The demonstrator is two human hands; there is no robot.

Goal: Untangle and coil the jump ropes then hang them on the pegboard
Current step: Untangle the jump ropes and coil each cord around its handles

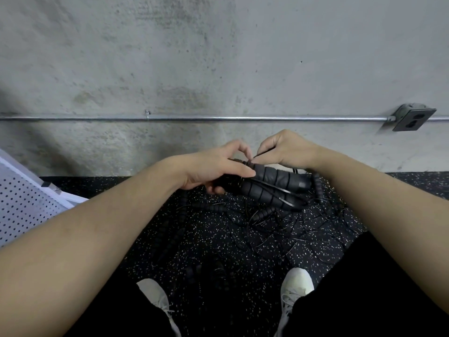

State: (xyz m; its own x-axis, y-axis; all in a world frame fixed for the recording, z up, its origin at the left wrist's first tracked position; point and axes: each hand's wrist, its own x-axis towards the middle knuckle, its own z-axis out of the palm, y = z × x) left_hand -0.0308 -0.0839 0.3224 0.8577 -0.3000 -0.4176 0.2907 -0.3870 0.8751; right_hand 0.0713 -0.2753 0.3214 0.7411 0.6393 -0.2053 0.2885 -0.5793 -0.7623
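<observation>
- Both hands meet in front of the person, raised above the floor, at a bundle of black jump-rope handles.
- Left hand (pixel 213 166) curls round the left end of the jump-rope handles (pixel 274 182), thumb lying along the top and fingers wrapped underneath.
- Right hand (pixel 284 148) pinches a thin black cord (pixel 263 153) between thumb and fingertips, just above the near end of the handles; the cord runs in a short taut line from the pinch down to the bundle.
- At least two ribbed, padded grips lie side by side in the bundle, pointing to the right, with thin cord looped over them.
- Below the hands, a tangle of jump ropes (pixel 267 222) lies on the floor (pixel 150 239): thin black cords in loose overlapping loops and several ribbed black pieces among them. How many ropes there are cannot be told.
- Dark, white-speckled rubber covers the floor, which makes the cords hard to follow.
- White pegboard (pixel 21 207) leans at the left edge, tilted, its lower corner near the floor.
- Two white shoes (pixel 297 285) show at the bottom, with black trouser legs on either side.
- Behind stands a grey concrete wall (pixel 170 57) with a metal conduit (pixel 194 118) running across it to an outlet box (pixel 413 117) at the right.
</observation>
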